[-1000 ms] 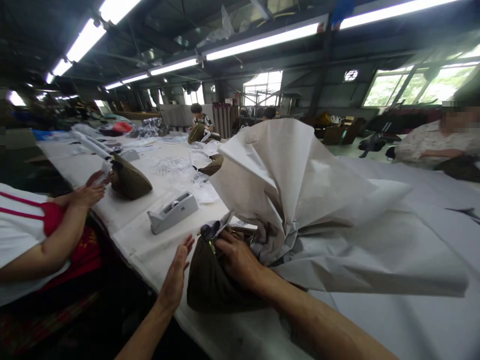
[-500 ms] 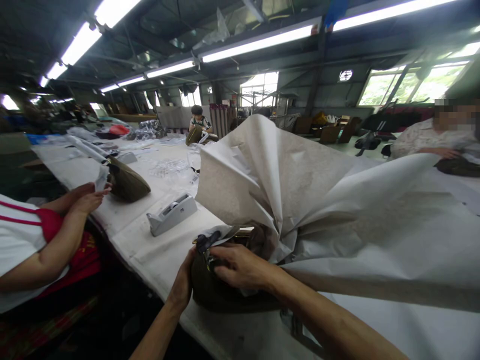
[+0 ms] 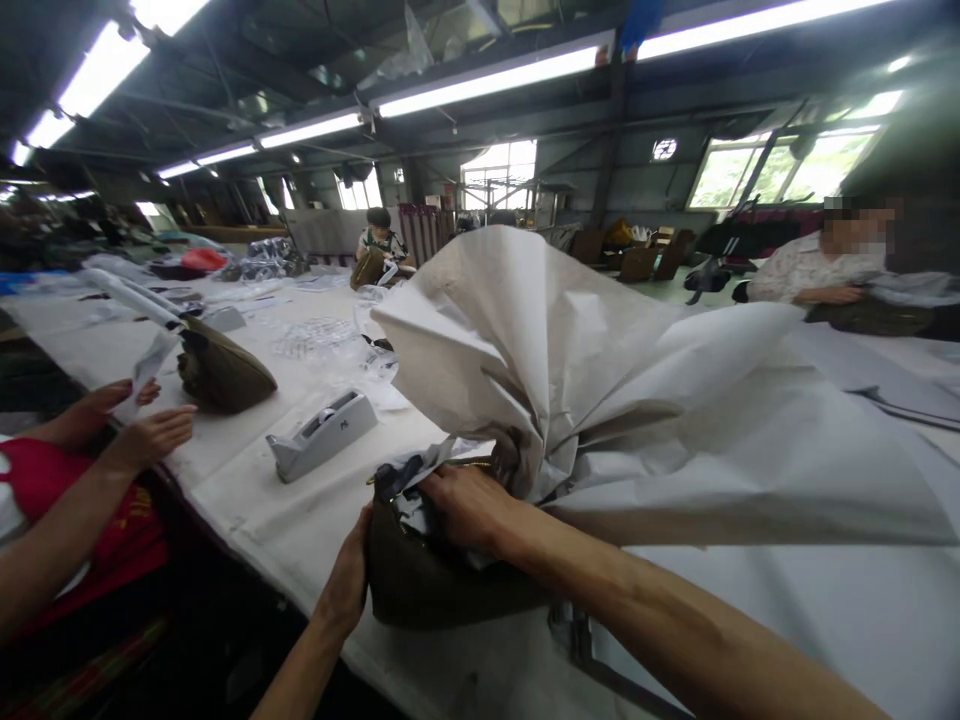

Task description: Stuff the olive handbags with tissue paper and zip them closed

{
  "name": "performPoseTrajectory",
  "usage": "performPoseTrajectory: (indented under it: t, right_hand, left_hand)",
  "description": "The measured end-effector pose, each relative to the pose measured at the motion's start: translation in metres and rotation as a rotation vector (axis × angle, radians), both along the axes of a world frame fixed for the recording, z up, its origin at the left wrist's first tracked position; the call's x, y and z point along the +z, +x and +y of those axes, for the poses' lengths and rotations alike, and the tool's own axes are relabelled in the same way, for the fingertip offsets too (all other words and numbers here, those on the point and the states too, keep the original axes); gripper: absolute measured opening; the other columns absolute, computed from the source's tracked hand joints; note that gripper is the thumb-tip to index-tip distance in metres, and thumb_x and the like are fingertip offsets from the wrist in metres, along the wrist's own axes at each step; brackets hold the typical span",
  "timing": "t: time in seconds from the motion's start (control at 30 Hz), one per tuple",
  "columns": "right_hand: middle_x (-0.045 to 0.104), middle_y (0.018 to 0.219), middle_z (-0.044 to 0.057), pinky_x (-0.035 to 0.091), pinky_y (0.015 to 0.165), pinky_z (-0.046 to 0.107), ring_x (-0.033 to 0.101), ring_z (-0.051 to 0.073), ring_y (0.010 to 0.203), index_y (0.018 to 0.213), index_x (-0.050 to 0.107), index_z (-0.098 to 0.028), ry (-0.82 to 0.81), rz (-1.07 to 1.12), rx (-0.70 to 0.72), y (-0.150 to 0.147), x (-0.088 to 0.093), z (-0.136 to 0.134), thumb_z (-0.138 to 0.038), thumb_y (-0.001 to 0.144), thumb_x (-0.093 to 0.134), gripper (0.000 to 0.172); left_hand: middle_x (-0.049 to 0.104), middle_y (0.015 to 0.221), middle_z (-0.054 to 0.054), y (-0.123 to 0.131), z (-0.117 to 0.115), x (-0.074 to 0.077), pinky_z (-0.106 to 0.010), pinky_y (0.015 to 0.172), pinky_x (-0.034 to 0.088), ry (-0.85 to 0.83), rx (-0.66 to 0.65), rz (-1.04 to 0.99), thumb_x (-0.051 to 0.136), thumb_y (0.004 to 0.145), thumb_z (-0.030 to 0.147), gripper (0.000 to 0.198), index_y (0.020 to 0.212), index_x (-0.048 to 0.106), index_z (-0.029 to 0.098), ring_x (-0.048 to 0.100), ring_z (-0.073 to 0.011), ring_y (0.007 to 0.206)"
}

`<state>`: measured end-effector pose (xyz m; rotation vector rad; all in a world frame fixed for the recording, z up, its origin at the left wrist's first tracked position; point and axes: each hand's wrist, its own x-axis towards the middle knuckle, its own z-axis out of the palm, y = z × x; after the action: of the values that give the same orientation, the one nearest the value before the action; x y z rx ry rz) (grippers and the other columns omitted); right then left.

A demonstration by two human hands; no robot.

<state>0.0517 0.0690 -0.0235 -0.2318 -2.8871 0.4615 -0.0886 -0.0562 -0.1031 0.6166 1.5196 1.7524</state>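
Note:
A dark olive bag (image 3: pixel 442 590) with a gold-toned zipper lies in front of me, its top unzipped. My left hand (image 3: pixel 351 570) holds the bag's left end, fingers mostly hidden behind it. My right hand (image 3: pixel 469 505) reaches into the opening; its fingertips are out of sight inside, so what they hold, if anything, does not show. A large crumpled sheet of grey-white paper (image 3: pixel 600 370) rises out of the bag's right part and spreads to the right. Below my right forearm lies a dark strap (image 3: pixel 600 670) on the table.
A grey tape dispenser (image 3: pixel 322 435) stands left of the bag on the white table (image 3: pixel 247 500). Beyond it sits another olive bag (image 3: pixel 225 370), near a co-worker's hands (image 3: pixel 154 430) holding a white slip. Other people handle bags at the far side and right.
My right hand has pushed deeper into the bag, its fingers now hidden. My left hand stays on the bag's end. The view has turned slightly right, and the co-worker's hands have moved apart.

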Motion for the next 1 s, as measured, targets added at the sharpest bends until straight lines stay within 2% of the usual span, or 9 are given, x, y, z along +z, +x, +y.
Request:
performPoseTrajectory:
  t: [0.07, 0.17, 0.27, 0.4, 0.5, 0.6, 0.67, 0.8, 1.0]
  right_hand:
    - [0.056, 0.114, 0.016, 0.050, 0.079, 0.043, 0.053, 0.030, 0.104, 0.115, 0.053, -0.015, 0.122, 0.020, -0.091, 0.011, -0.007, -0.006, -0.009, 0.085, 0.044, 0.032]
    - [0.053, 0.118, 0.014, 0.050, 0.079, 0.044, 0.051, 0.029, 0.105, 0.121, 0.050, -0.020, 0.264, 0.022, -0.074, 0.026, -0.013, -0.007, -0.014, 0.087, 0.045, 0.034]
    - [0.050, 0.124, 0.013, 0.050, 0.082, 0.041, 0.051, 0.029, 0.106, 0.130, 0.044, -0.022, 0.163, 0.040, -0.009, 0.033, -0.007, -0.001, -0.022, 0.078, 0.060, 0.055]
    - [0.049, 0.125, 0.013, 0.043, 0.095, 0.033, 0.047, 0.022, 0.115, 0.127, 0.045, -0.015, -0.018, 0.356, -0.001, 0.033, 0.007, 0.007, -0.019, 0.079, 0.055, 0.049]
    - [0.049, 0.125, 0.015, 0.041, 0.096, 0.033, 0.047, 0.023, 0.116, 0.123, 0.049, -0.012, -0.009, 0.386, 0.019, 0.026, 0.006, 0.014, -0.022, 0.079, 0.060, 0.046]
    - [0.060, 0.100, 0.011, 0.046, 0.080, 0.031, 0.057, 0.021, 0.092, 0.107, 0.058, -0.011, -0.124, 0.233, -0.023, 0.014, -0.005, 0.024, -0.037, 0.077, 0.066, 0.040]
    - [0.060, 0.086, 0.007, 0.044, 0.073, 0.028, 0.056, 0.019, 0.081, 0.097, 0.061, -0.012, -0.259, 0.178, -0.026, 0.007, -0.012, 0.029, -0.042, 0.076, 0.068, 0.037]
    - [0.050, 0.065, -0.003, 0.037, 0.062, 0.022, 0.048, 0.011, 0.065, 0.072, 0.059, -0.013, -0.612, 0.071, 0.000, -0.009, -0.016, 0.034, -0.028, 0.070, 0.070, 0.018]
    - [0.047, 0.058, -0.005, 0.033, 0.048, 0.018, 0.042, 0.007, 0.050, 0.075, 0.059, -0.014, -0.909, 0.070, -0.103, -0.019, -0.033, 0.021, -0.038, 0.074, 0.066, 0.024]
  left_hand:
    - [0.052, 0.134, -0.007, 0.001, -0.002, -0.003, -0.040, 0.116, 0.021, 0.007, -0.024, 0.145, 0.048, 0.083, 0.057, 0.058, 0.124, 0.054, 0.016, 0.035, -0.0244, 0.133]
    - [0.043, 0.142, -0.007, 0.002, -0.001, 0.001, -0.038, 0.117, 0.014, 0.010, -0.091, 0.237, 0.045, 0.084, 0.058, 0.058, 0.128, 0.050, 0.019, 0.025, -0.0229, 0.138]
    - [0.041, 0.142, -0.009, 0.000, 0.004, 0.021, -0.041, 0.116, 0.015, 0.060, -0.135, 0.312, 0.044, 0.085, 0.058, 0.061, 0.132, 0.044, 0.019, 0.028, -0.0249, 0.136]
    - [0.046, 0.136, -0.011, 0.001, 0.012, 0.057, -0.047, 0.111, 0.023, -0.060, -0.149, 0.538, 0.059, 0.077, 0.051, 0.066, 0.131, 0.041, 0.018, 0.037, -0.0295, 0.129]
    - [0.055, 0.125, -0.012, 0.008, 0.016, 0.068, -0.045, 0.105, 0.032, -0.132, -0.105, 0.570, 0.056, 0.078, 0.052, 0.057, 0.120, 0.049, 0.015, 0.048, -0.0293, 0.119]
    - [0.059, 0.118, -0.009, 0.016, 0.017, 0.064, -0.041, 0.100, 0.036, -0.169, -0.021, 0.582, 0.048, 0.083, 0.055, 0.051, 0.115, 0.053, 0.016, 0.052, -0.0272, 0.112]
    - [0.059, 0.118, -0.008, 0.023, 0.019, 0.059, -0.039, 0.099, 0.037, -0.177, 0.054, 0.599, 0.047, 0.083, 0.057, 0.051, 0.115, 0.054, 0.017, 0.051, -0.0274, 0.113]
    - [0.059, 0.120, -0.005, 0.033, 0.025, 0.053, -0.034, 0.103, 0.035, -0.057, 0.058, 0.610, 0.048, 0.084, 0.053, 0.046, 0.115, 0.054, 0.019, 0.048, -0.0246, 0.118]
    - [0.058, 0.123, -0.008, 0.013, 0.019, 0.033, -0.038, 0.108, 0.031, 0.052, 0.050, 0.456, 0.054, 0.080, 0.054, 0.052, 0.116, 0.056, 0.018, 0.049, -0.0277, 0.119]
